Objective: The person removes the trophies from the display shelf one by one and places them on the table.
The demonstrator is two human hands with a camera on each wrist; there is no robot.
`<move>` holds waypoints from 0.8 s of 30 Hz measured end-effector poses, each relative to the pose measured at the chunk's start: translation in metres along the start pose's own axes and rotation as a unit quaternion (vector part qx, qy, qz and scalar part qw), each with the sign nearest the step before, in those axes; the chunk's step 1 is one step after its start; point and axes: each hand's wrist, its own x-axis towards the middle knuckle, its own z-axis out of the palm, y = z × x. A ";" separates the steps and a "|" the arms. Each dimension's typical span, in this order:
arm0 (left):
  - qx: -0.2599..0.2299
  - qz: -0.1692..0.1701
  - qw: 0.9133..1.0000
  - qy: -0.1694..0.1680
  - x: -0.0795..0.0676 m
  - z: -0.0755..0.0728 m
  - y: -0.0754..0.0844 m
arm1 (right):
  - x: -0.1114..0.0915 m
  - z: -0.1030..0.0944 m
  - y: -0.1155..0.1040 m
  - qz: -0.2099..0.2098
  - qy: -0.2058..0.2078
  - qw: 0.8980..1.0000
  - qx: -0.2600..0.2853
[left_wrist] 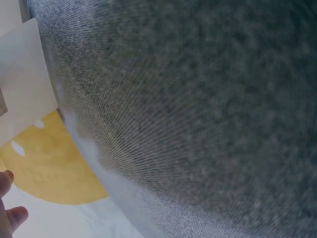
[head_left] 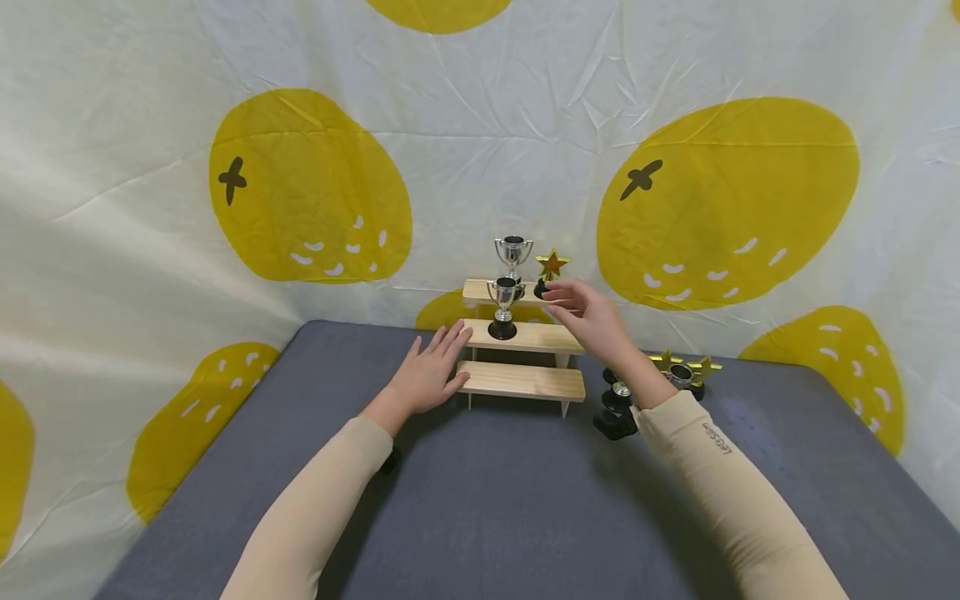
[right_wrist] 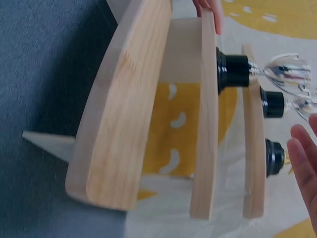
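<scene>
Right hand: fingers loosely bent, holding nothing visible; contact with the star trophy cannot be confirmed. Left hand: fingers extended at the left edge of the wooden stand. The star trophy is upright on the top tier, just beyond and left of the right hand, the nearer one. The stand also bears a silver cup mid-tier and a rear silver cup on top.

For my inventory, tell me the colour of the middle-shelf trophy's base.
Black; the base shows best in the right wrist view.
</scene>
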 end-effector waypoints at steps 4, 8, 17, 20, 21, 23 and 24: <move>-0.003 -0.002 1.000 -0.002 0.000 0.000 0.001 | 0.005 0.009 -0.002 0.008 0.015 1.000 0.003; -0.003 -0.004 1.000 -0.007 0.001 0.000 0.001 | 0.010 0.016 -0.003 0.013 0.030 0.999 0.006; -0.006 -0.006 1.000 -0.003 0.001 -0.001 0.000 | 0.021 0.031 0.000 0.038 0.029 0.998 0.045; -0.009 -0.005 1.000 -0.001 0.000 -0.002 0.000 | 0.024 0.037 -0.001 0.059 0.025 0.996 0.062; -0.010 -0.004 1.000 0.000 -0.001 -0.002 0.000 | 0.025 0.039 -0.001 0.066 0.023 0.995 0.068; -0.010 -0.004 1.000 0.002 -0.001 -0.001 -0.001 | 0.026 0.043 -0.002 0.077 0.018 0.993 0.084; -0.011 -0.003 1.000 0.004 -0.002 -0.001 -0.001 | 0.026 0.045 -0.003 0.080 0.018 0.992 0.091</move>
